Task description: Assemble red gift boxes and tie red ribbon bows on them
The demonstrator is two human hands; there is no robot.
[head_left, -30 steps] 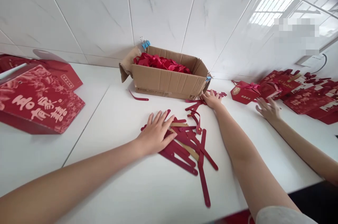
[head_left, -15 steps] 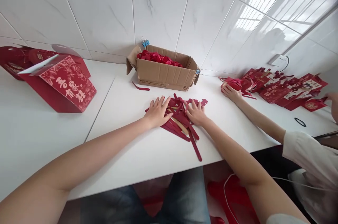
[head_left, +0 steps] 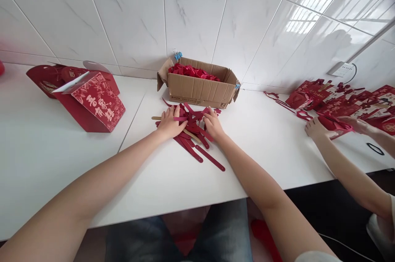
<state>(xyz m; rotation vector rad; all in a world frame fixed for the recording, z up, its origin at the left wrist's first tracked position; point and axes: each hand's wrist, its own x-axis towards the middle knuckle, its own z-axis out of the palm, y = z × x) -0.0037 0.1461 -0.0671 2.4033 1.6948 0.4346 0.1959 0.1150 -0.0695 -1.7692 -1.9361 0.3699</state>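
A loose pile of dark red strips (head_left: 193, 124), with rounded ends and small holes, lies on the white table between my hands. A few tan strips (head_left: 191, 137) show among them. From the left, my left hand (head_left: 170, 124) curls round part of the pile, a brighter red strip passing across its fingers. My right hand (head_left: 213, 124) has bent fingers closed on the strips at the pile's right side; its fingertips are partly hidden. One red strip (head_left: 210, 158) sticks out toward the table's front edge.
Behind the pile stands a cardboard box (head_left: 200, 89) holding shiny red pieces, with blue binder clips. Printed red gift boxes (head_left: 98, 103) are at left, more (head_left: 342, 101) at right. A co-worker's hands (head_left: 317, 129) handle a red box. A black ring (head_left: 375, 149) lies near them.
My hands have gone from spread fingers to curled ones, and the pile is bunched and turned between them. The co-worker has brought a red box nearer, with both hands at it. The view has shifted.
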